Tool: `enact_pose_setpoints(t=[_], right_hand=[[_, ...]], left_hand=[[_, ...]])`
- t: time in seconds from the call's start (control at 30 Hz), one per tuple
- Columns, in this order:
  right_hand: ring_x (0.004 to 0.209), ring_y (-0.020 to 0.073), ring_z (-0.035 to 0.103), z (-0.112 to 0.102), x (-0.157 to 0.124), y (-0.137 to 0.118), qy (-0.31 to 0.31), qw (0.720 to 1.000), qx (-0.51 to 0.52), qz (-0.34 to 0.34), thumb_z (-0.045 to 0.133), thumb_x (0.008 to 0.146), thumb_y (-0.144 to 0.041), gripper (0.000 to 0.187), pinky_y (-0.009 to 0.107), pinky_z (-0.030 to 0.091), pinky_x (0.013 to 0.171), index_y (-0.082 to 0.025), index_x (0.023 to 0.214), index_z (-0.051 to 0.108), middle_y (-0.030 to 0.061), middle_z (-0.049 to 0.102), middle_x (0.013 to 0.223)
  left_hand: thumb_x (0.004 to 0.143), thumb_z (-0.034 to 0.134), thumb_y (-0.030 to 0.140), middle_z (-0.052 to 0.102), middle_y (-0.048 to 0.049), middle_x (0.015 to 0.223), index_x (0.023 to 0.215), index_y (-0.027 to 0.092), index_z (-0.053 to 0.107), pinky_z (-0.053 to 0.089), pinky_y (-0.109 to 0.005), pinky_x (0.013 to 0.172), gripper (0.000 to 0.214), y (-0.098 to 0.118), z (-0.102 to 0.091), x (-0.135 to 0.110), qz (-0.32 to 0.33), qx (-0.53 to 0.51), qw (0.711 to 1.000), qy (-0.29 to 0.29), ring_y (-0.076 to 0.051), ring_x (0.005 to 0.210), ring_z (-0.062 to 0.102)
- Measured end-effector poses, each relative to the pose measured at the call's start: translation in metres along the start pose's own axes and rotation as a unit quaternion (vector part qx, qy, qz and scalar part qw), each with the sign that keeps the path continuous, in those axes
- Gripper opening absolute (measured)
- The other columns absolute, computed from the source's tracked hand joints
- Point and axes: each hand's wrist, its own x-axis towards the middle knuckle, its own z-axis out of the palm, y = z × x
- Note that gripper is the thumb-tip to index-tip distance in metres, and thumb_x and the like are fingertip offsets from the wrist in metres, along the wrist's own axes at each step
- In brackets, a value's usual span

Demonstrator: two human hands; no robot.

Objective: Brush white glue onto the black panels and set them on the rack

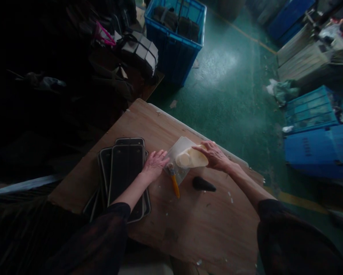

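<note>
My right hand (215, 154) grips a pale cream insole-shaped piece (192, 158), holding it over a translucent white sheet (180, 149) on the wooden table (188, 221). My left hand (155, 163) rests with fingers spread on the edge of a stack of dark flat trays (124, 170). A brush with an orange handle (174, 182) lies between the hands, its bristles at the sheet's edge. A small dark oval piece (203, 184) lies on the table just below my right wrist.
A blue crate (175, 46) with dark items stands on the green floor beyond the table. More blue crates (317, 130) sit at the right. Bundled dark and grey pieces (139, 51) pile up at the far left, where it is very dark.
</note>
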Motion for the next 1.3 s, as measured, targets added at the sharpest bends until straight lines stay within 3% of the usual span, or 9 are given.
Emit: enact_pose_setpoints(t=[0.2,0.33,0.47,0.6,0.77,0.9,1.07,1.2,1.3], right_hand=[[0.119,0.0344,0.041,-0.012,-0.004,0.014,-0.011,0.999,0.034,0.011,0.076,0.063,-0.028,0.085,0.054,0.034,0.106,-0.032,0.14,0.041,0.0116,0.041,0.13],[0.115,0.0325,0.043,-0.041,-0.026,0.033,0.009,0.998,0.042,0.052,0.075,0.061,-0.028,0.089,0.051,0.041,0.1,-0.03,0.141,0.036,0.0115,0.041,0.128],[0.117,0.0325,0.043,-0.089,-0.058,0.041,0.018,0.997,0.031,0.067,0.075,0.064,-0.031,0.091,0.052,0.042,0.099,-0.032,0.144,0.031,0.0114,0.04,0.128],[0.119,0.033,0.044,-0.145,-0.095,0.034,0.038,0.993,0.03,0.108,0.078,0.063,-0.038,0.094,0.052,0.043,0.099,-0.033,0.144,0.031,0.0111,0.04,0.131],[0.123,0.0319,0.041,-0.218,-0.157,0.007,0.047,0.988,0.02,0.148,0.08,0.06,-0.032,0.098,0.05,0.042,0.102,-0.034,0.144,0.029,0.0091,0.042,0.132],[0.127,0.0306,0.037,-0.269,-0.212,-0.028,0.042,0.98,0.009,0.196,0.082,0.057,-0.028,0.102,0.048,0.039,0.106,-0.032,0.145,0.03,0.0093,0.039,0.135],[0.123,0.0302,0.04,-0.32,-0.283,-0.081,0.025,0.958,0.028,0.285,0.085,0.054,-0.028,0.105,0.049,0.037,0.105,-0.032,0.145,0.031,0.0095,0.04,0.133],[0.119,0.0303,0.042,-0.347,-0.339,-0.126,0.018,0.939,0.043,0.341,0.085,0.053,-0.029,0.107,0.05,0.038,0.102,-0.033,0.146,0.03,0.0092,0.041,0.13],[0.116,0.0308,0.042,-0.357,-0.38,-0.156,0.015,0.924,0.053,0.377,0.084,0.054,-0.031,0.107,0.049,0.038,0.1,-0.032,0.146,0.03,0.0095,0.042,0.129]], left_hand=[[0.092,0.035,0.009,0.044,-0.0085,0.15,0.126,0.025,0.059,0.025,-0.053,0.112,0.044,-0.006,0.011,0.0,-0.004,-0.008,1.0,0.013,-0.026,0.14,0.034],[0.091,0.029,0.004,0.048,-0.0014,0.146,0.126,0.031,0.058,0.018,-0.049,0.117,0.052,-0.011,0.02,0.004,-0.038,-0.117,0.992,-0.011,-0.018,0.141,0.032],[0.094,0.04,0.018,0.051,-0.005,0.143,0.124,0.027,0.058,0.024,-0.05,0.115,0.036,-0.012,0.018,0.009,-0.061,-0.184,0.981,0.0,-0.022,0.136,0.039],[0.089,0.055,0.043,0.055,-0.0118,0.133,0.122,0.016,0.057,0.038,-0.055,0.105,0.043,-0.003,-0.008,0.014,-0.056,-0.205,0.977,0.034,-0.028,0.123,0.051],[0.086,0.048,0.057,0.066,-0.0099,0.117,0.11,0.019,0.066,0.047,-0.045,0.099,0.048,0.008,-0.046,0.015,-0.046,-0.254,0.963,0.082,-0.026,0.11,0.059],[0.076,0.042,0.068,0.07,-0.0125,0.102,0.1,0.016,0.068,0.051,-0.045,0.093,0.063,0.015,-0.051,-0.003,-0.117,-0.36,0.918,0.117,-0.029,0.1,0.064],[0.053,0.062,0.074,0.073,-0.0126,0.089,0.088,0.016,0.067,0.055,-0.045,0.085,0.068,0.081,-0.048,-0.06,-0.208,-0.495,0.842,0.06,-0.032,0.088,0.068],[0.061,0.066,0.068,0.074,-0.009,0.091,0.091,0.017,0.069,0.056,-0.034,0.081,0.059,0.174,-0.042,-0.139,-0.103,-0.59,0.791,-0.122,-0.027,0.09,0.069],[0.061,0.065,0.072,0.072,-0.0059,0.075,0.088,0.019,0.069,0.056,-0.032,0.069,0.06,0.223,-0.038,-0.204,-0.063,-0.576,0.782,-0.229,-0.023,0.072,0.068]])
